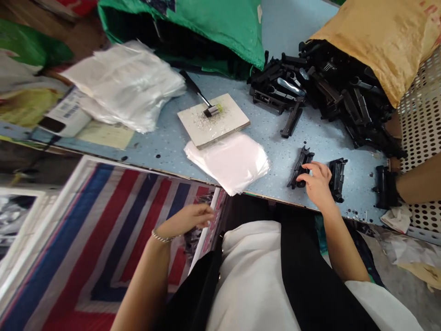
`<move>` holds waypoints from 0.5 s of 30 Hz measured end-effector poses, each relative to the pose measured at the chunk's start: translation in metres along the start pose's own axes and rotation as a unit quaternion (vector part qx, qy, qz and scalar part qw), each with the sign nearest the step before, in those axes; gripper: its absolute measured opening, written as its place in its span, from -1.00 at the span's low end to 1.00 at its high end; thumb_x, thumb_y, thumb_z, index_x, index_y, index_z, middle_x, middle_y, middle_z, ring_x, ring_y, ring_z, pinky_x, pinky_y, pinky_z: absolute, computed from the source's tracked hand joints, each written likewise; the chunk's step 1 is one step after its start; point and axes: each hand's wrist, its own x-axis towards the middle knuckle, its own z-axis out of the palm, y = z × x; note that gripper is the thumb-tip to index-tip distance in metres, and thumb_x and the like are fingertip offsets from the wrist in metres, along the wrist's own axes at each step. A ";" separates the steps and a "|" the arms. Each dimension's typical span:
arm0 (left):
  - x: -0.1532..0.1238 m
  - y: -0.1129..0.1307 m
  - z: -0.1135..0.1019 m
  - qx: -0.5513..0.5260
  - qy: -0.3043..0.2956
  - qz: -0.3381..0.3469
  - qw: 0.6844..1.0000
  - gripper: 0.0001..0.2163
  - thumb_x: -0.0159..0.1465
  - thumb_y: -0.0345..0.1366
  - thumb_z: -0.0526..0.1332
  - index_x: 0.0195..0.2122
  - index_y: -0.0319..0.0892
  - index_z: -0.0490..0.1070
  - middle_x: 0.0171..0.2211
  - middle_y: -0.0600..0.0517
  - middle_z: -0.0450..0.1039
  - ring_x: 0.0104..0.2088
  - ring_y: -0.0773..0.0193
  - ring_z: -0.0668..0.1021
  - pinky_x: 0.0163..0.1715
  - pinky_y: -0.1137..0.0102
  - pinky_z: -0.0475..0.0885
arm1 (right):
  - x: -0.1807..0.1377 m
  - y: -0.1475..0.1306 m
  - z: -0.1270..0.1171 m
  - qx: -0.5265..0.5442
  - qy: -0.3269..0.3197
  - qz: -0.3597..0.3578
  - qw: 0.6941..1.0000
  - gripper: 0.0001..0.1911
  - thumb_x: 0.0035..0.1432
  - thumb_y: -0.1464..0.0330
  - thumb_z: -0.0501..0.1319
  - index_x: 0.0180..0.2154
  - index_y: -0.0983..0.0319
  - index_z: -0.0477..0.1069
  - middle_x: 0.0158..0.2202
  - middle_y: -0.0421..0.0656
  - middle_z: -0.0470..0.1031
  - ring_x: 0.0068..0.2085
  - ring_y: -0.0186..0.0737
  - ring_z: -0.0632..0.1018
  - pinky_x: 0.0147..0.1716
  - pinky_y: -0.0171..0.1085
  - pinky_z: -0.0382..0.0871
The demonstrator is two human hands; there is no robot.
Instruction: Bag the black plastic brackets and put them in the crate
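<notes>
My right hand (317,184) has its thumb and fingers closed on a long, narrow black plastic part (300,166) near the table's front edge. A similar black part (337,179) lies just right of that hand. Over a bin lined with a red, blue and white striped sheet (117,239), my left hand (189,217) hangs with its fingers loosely extended and nothing visible in them. Between the hands, a stack of clear plastic bags (234,163) lies partly under a pale board (223,124). A dark-handled brush (206,103) rests on the board among small shiny bits.
Black parts (330,92) spill from a yellow sack (379,37) at the back right. A green sack (206,32) stands behind the board. More plastic bags (127,82) lie left. A perforated panel (422,119) and a brown rounded thing (422,181) border the right side.
</notes>
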 end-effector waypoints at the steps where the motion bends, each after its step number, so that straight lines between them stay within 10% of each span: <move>1: 0.003 0.023 0.002 -0.004 0.029 0.061 0.998 -0.68 0.35 0.00 0.25 -0.20 -0.18 0.51 -0.40 0.02 0.55 -0.39 0.23 0.60 -0.32 0.32 0.58 | 0.000 -0.001 0.002 0.033 0.008 0.007 0.999 -0.63 0.23 0.58 0.01 -0.32 0.14 0.53 0.06 -0.05 0.48 0.25 0.04 0.32 0.27 0.15 0.14; 6: 0.053 0.126 0.030 0.223 0.356 0.224 0.879 -0.84 0.34 -0.22 0.28 -0.23 -0.22 0.50 -0.17 -0.20 0.55 -0.13 0.01 0.60 -0.13 0.15 0.55 | -0.009 -0.023 0.015 0.024 0.069 0.108 0.991 -0.65 0.26 0.13 0.25 -0.05 0.21 0.36 0.11 0.15 0.38 0.17 0.17 0.39 0.17 0.17 0.29; 10: 0.081 0.135 0.024 0.298 0.348 0.197 0.867 -0.82 0.38 -0.31 0.19 -0.37 -0.20 0.46 -0.29 -0.16 0.52 -0.17 0.04 0.59 -0.21 0.22 0.53 | -0.024 -0.017 0.018 -0.001 0.057 0.162 0.985 -0.51 0.18 0.10 0.29 0.01 0.25 0.30 0.14 0.21 0.33 0.19 0.23 0.38 0.15 0.18 0.32; 15: 0.077 0.119 0.003 0.116 0.302 0.227 0.919 -0.93 0.30 -0.32 0.24 -0.33 -0.17 0.45 -0.37 0.03 0.54 -0.35 0.26 0.57 -0.26 0.35 0.50 | -0.023 0.000 0.001 0.150 0.000 0.287 0.946 -0.34 0.11 0.10 0.30 0.17 0.27 0.32 0.09 0.20 0.49 0.10 0.22 0.49 0.05 0.17 0.43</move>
